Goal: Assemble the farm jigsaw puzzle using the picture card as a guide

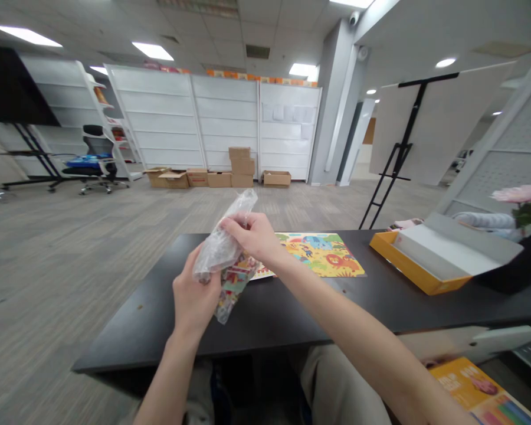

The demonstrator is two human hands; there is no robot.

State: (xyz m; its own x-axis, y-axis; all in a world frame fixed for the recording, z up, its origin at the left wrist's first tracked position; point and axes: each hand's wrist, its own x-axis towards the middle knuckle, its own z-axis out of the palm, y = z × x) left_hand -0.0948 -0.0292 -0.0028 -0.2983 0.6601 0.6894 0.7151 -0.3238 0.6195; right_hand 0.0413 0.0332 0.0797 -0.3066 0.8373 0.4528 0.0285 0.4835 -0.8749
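Observation:
A clear plastic bag [223,251] with small colourful printed pieces [236,283] in its lower part is held above the dark table. My left hand [194,292] is closed around the bag's side, near the pieces. Higher up, my right hand [252,233] pinches the crumpled upper plastic between thumb and fingers. Behind my right wrist lies a bright picture sheet [331,254] with cartoon animals, a lion and an elephant among them. Part of a second printed sheet [262,272] shows at its left, partly hidden by the bag and my right hand.
An open yellow box [418,274] with a white inside stands on the black table [159,319] at the right. Next to it are a pink flower [522,193] and rolled grey cloth [484,220]. Below right lies an orange printed box [469,383]. Cardboard boxes [219,179] line the far shelves.

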